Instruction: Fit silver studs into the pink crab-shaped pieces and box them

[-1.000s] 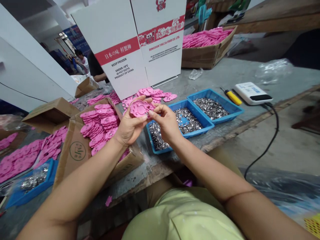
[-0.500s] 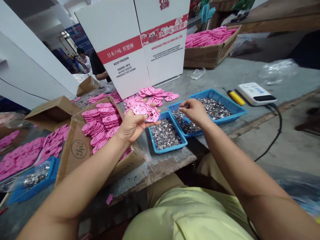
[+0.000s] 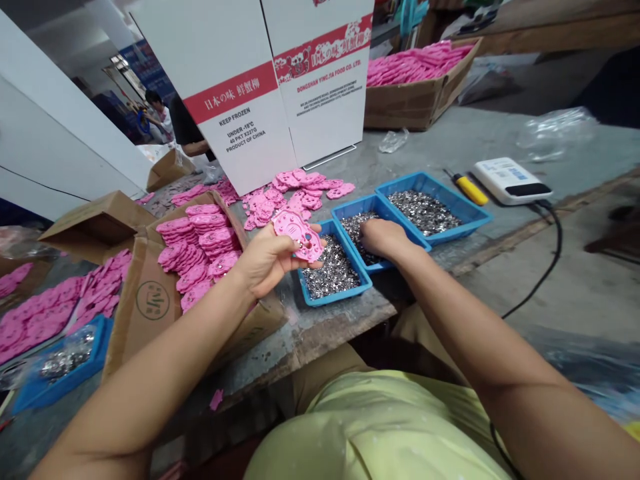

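My left hand (image 3: 270,260) grips a flat pink plastic piece (image 3: 290,229) with small holes and raised details, thumb on top and fingers beneath. My right hand (image 3: 383,238) reaches down into the middle blue tray (image 3: 407,231), its fingertips among small shiny metal parts (image 3: 354,227). Those fingers are bent and mostly hidden, so I cannot make out what they hold. The near blue tray (image 3: 340,297) of metal parts stands below the pink piece. A third blue tray (image 3: 470,230) with similar parts is at the right.
An open cardboard box (image 3: 133,320) of stacked pink pieces stands left of my hands. More pink pieces (image 3: 265,203) lie before a tall white carton (image 3: 245,127). At right are a yellow-handled tool (image 3: 471,191) and a white device (image 3: 513,180). Another person's arm (image 3: 195,148) shows behind the carton.
My right hand has lowered from above the middle tray into its metal parts. My left hand still holds the pink piece, now slightly turned. The view has shifted a little.
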Available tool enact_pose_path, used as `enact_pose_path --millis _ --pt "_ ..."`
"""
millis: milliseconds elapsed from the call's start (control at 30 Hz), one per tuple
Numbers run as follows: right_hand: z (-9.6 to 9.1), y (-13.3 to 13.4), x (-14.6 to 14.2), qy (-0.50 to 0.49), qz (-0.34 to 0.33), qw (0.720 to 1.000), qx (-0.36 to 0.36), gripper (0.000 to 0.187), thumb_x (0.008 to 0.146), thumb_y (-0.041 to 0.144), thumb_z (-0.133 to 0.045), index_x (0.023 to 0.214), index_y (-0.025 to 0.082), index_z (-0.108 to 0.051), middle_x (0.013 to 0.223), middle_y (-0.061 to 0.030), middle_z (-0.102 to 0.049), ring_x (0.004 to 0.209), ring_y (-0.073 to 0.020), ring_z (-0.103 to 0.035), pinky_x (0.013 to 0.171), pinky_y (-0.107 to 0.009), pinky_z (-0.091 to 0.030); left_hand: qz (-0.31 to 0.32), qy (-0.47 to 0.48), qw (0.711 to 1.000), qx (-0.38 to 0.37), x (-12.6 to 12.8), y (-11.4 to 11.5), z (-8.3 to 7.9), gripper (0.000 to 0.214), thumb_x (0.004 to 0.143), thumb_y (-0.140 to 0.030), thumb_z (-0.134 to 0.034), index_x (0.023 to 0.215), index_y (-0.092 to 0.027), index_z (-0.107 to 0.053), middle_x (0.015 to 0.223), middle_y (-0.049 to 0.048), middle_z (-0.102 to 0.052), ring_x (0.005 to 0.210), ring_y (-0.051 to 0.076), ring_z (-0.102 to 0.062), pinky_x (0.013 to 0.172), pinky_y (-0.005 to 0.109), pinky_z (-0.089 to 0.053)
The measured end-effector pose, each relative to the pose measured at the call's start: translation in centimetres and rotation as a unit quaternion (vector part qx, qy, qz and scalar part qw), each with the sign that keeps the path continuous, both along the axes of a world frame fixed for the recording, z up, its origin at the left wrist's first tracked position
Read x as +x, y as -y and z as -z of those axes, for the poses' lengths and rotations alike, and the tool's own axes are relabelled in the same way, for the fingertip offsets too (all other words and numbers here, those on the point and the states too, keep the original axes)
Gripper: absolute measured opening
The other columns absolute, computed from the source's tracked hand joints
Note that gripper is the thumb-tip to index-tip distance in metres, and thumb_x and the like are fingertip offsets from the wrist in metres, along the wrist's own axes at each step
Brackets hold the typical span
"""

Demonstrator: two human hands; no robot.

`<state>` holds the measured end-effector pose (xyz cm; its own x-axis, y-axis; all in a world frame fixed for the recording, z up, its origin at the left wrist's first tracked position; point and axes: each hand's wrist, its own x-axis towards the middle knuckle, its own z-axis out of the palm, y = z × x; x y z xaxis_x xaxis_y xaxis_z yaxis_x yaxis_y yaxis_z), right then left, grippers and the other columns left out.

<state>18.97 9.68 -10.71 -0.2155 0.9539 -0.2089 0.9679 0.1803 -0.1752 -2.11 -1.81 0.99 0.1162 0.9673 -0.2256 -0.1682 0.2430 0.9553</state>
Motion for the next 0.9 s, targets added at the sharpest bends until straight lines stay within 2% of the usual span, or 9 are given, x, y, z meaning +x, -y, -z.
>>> enact_pose_path --millis 100,200,300,400,533,700,833,900 --pt "-0.16 0.01 0.24 0.001 0.012 1.000 0.006 0.044 0.099 0.014 -0.045 0.131 0.006 -0.073 0.131 -0.0288 -0.074 0.123 -0.0361 -0.073 0.098 -0.039 -0.057 -0.020 -0.020 0.999 -0.043 -0.21 -0.28 0.54 0.029 0.065 -0.003 -0.064 0.092 -0.012 -0.068 0.102 0.0149 -0.080 0.102 0.033 -0.077 0.080 0.050 -0.068" --pt "-0.19 0.10 0.32 0.000 0.008 1.000 0.009 0.043 0.099 0.017 -0.047 0.133 0.009 -0.073 0.132 -0.0266 -0.074 0.123 -0.0364 -0.073 0.099 -0.040 -0.057 -0.045 -0.026 0.997 -0.050 -0.42 -0.51 0.86 0.028 0.066 -0.002 -0.063 0.091 -0.012 -0.068 0.105 0.0150 -0.080 0.096 0.030 -0.077 0.079 0.051 -0.068" --pt "-0.11 0.22 0.24 0.001 -0.009 1.000 0.005 0.039 0.098 0.017 -0.051 0.128 0.013 -0.076 0.134 -0.0232 -0.074 0.126 -0.0356 -0.072 0.100 -0.040 -0.057 -0.063 -0.019 0.997 -0.045 -0.49 -0.59 0.91 0.029 0.066 -0.002 -0.062 0.093 -0.013 -0.067 0.104 0.0135 -0.079 0.093 0.029 -0.077 0.082 0.054 -0.067" --pt "-0.01 0.30 0.13 0.011 -0.009 1.000 -0.001 0.037 0.098 0.015 -0.050 0.122 0.012 -0.078 0.132 -0.0248 -0.075 0.125 -0.0348 -0.072 0.098 -0.039 -0.057 -0.074 -0.005 0.996 -0.047 -0.41 -0.60 0.85 0.034 0.065 0.001 -0.061 0.094 -0.015 -0.066 0.100 0.0100 -0.079 0.094 0.029 -0.077 0.086 0.056 -0.066" --pt "0.03 0.23 0.13 0.009 -0.001 1.000 0.007 0.039 0.098 0.014 -0.048 0.126 0.007 -0.075 0.131 -0.0283 -0.074 0.125 -0.0350 -0.072 0.098 -0.037 -0.056 -0.081 -0.011 0.995 -0.053 -0.30 -0.60 0.83 0.031 0.065 0.000 -0.062 0.092 -0.015 -0.065 0.102 0.0107 -0.079 0.093 0.028 -0.077 0.083 0.054 -0.067" --pt "-0.08 0.13 0.29 -0.006 0.004 1.000 0.020 0.044 0.099 0.014 -0.044 0.133 0.006 -0.070 0.131 -0.0286 -0.073 0.123 -0.0364 -0.073 0.098 -0.041 -0.056 -0.080 -0.009 0.996 -0.046 -0.53 -0.58 0.96 0.032 0.065 0.000 -0.062 0.094 -0.014 -0.066 0.105 0.0122 -0.080 0.092 0.027 -0.077 0.086 0.055 -0.066" --pt "0.03 0.08 0.35 -0.007 -0.012 1.000 0.012 0.039 0.098 0.019 -0.053 0.130 0.010 -0.073 0.134 -0.0258 -0.072 0.122 -0.0352 -0.073 0.097 -0.039 -0.057 -0.079 -0.012 0.996 -0.048 -0.69 -0.58 1.07 0.031 0.066 0.000 -0.062 0.093 -0.014 -0.066 0.108 0.0125 -0.080 0.088 0.025 -0.076 0.085 0.054 -0.067" --pt "0.18 0.06 0.34 -0.007 -0.025 1.000 0.006 0.037 0.096 0.018 -0.056 0.127 0.014 -0.075 0.135 -0.0239 -0.072 0.123 -0.0353 -0.073 0.097 -0.040 -0.057 -0.078 -0.012 0.996 -0.049 -0.66 -0.57 1.06 0.031 0.066 0.000 -0.062 0.093 -0.013 -0.066 0.108 0.0126 -0.079 0.085 0.023 -0.075 0.081 0.050 -0.067"
